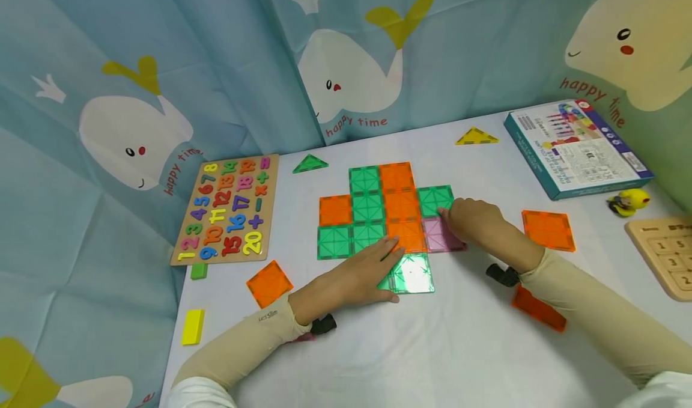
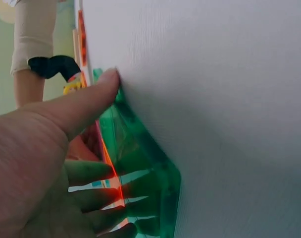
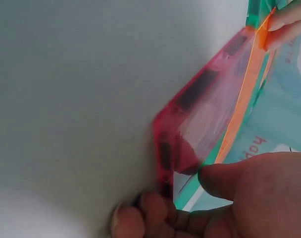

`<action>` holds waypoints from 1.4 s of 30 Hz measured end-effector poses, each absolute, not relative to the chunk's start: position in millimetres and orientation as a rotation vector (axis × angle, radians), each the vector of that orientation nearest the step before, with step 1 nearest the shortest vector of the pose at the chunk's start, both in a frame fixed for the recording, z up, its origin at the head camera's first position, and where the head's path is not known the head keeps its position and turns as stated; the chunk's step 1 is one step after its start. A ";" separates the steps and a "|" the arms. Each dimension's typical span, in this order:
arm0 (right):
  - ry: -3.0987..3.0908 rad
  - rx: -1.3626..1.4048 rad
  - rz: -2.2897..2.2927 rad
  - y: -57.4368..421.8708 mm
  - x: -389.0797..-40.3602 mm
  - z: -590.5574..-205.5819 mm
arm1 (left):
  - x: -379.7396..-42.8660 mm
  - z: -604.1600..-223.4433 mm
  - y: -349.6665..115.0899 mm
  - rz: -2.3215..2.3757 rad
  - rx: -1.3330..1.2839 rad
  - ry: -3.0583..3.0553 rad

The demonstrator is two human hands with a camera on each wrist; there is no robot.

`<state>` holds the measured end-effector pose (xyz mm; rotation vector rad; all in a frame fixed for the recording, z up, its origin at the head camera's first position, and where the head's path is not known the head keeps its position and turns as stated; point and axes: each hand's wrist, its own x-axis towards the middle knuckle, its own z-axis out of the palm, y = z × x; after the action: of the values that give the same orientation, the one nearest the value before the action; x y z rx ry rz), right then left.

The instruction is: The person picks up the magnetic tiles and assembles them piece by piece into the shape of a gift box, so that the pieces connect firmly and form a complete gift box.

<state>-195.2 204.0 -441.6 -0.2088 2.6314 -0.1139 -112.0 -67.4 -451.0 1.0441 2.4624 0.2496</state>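
Note:
In the head view, flat translucent square magnetic tiles lie joined mid-table, among them green tiles (image 1: pixel 334 242), orange tiles (image 1: pixel 397 178) and one pink tile (image 1: pixel 439 240). My left hand (image 1: pixel 370 273) rests with spread, straight fingers on the lower part. In the left wrist view, its thumb touches the edge of a green tile (image 2: pixel 140 134). My right hand (image 1: pixel 476 225) is at the right side, fingers curled and thumb out, holding the pink tile (image 3: pixel 205 104) near its joint with a green tile (image 1: pixel 435 200). Part of the pink tile is hidden beneath the hand.
Loose orange tiles (image 1: pixel 548 230) lie on both sides. Green (image 1: pixel 310 163) and yellow triangles (image 1: pixel 476 136) lie at the back. A number board (image 1: pixel 273 216) is at left, with a yellow block (image 1: pixel 192 327) nearer. A box (image 1: pixel 581 146), toy figure (image 1: pixel 627 202) and wooden puzzle (image 1: pixel 643 246) stand right.

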 end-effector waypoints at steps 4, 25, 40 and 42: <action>2.634 -0.174 -0.128 200.2 -194.8 -441.0 | -111.3 -453.5 -67.7 0.268 1.059 2.465; 2.771 -0.264 -0.615 213.0 -185.6 -423.4 | -112.4 -452.7 -68.9 0.254 1.102 2.451; 2.670 -0.378 -0.949 188.5 -190.5 -424.5 | -113.8 -453.9 -69.6 0.215 1.111 2.473; 2.670 -0.380 -0.949 187.2 -190.6 -424.6 | -113.9 -453.8 -69.8 0.201 1.112 2.481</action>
<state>-190.6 187.2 -424.6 -0.3796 2.6705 -0.9490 -113.9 -69.8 -453.8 1.1120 2.4815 0.2007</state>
